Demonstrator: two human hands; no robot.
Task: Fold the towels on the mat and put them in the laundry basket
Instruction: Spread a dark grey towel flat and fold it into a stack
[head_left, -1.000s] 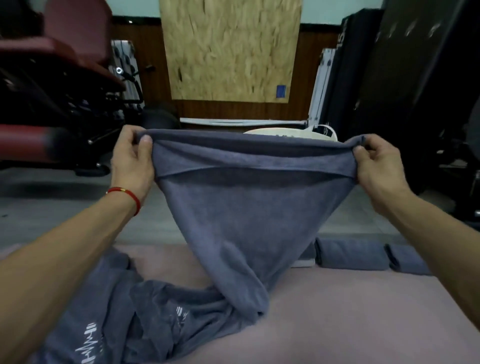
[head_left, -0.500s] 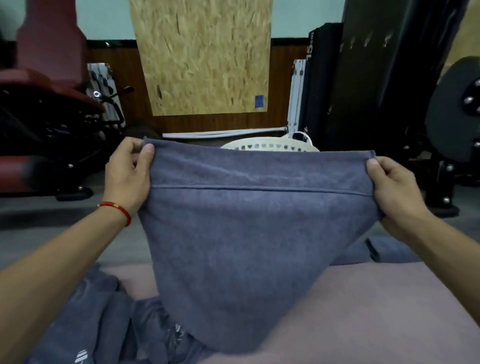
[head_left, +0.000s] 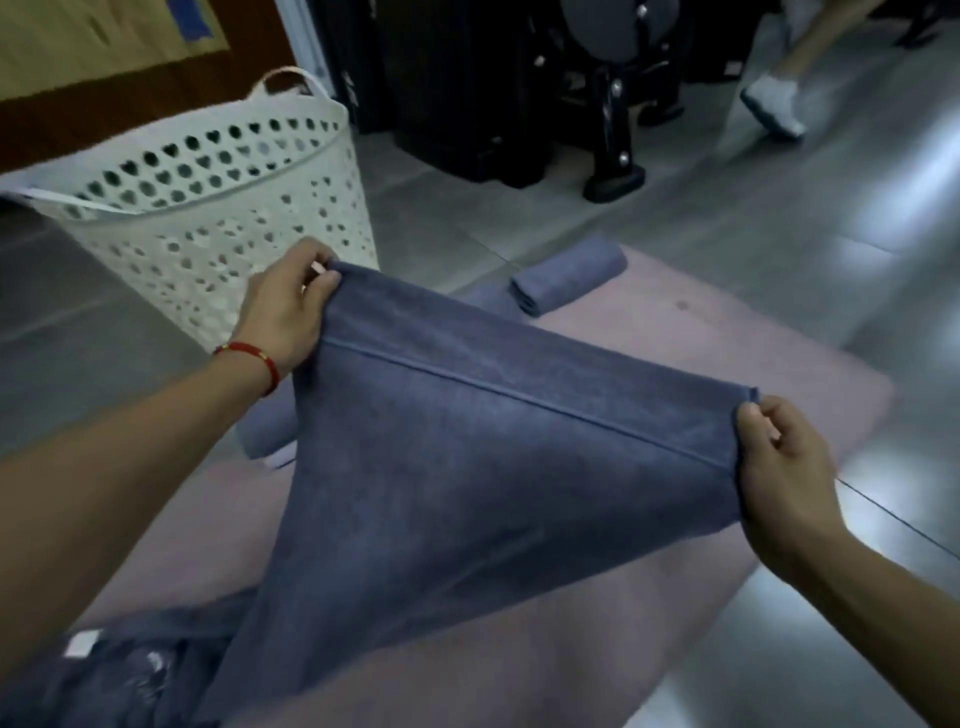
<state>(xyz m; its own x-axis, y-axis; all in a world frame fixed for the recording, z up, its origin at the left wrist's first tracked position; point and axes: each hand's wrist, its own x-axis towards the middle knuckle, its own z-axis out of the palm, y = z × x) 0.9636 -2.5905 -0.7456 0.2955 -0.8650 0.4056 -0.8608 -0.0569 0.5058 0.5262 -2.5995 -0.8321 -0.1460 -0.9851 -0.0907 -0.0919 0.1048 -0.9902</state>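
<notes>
**Blue towel held up over the pink mat**

Blue cloth is lying in a messy heap (head_left: 119, 680) at the very bottom, closest to the person, with a small white tag showing on it. It is sitting on the pink mat (head_left: 597, 613), which is spreading out over the shiny grey floor (head_left: 779, 218).

Just above the heap, the person is holding up one blue towel (head_left: 467, 467) by its top edge. The left hand (head_left: 285, 317) is pinching one top corner, with the thumb on the near side and the fingers curled behind the cloth. A red string band (head_left: 254, 358) is going around that wrist. The right hand (head_left: 784, 467) is pinching the other top corner the same way. The towel is stretching tight between both hands and hanging down, and its bottom end is reaching the heap. It is hiding much of the mat behind it.

Past the towel, a rolled blue towel (head_left: 566, 275) is lying at the far edge of the mat. Another roll (head_left: 265, 431) is peeking out under the left wrist.

Farther back on the left, the white laundry basket (head_left: 218, 208) with little holes is standing on the floor, beside the mat. Dark machines (head_left: 519, 78) are standing behind it. Someone's white shoe (head_left: 774, 104) is showing far away at the top right.
</notes>
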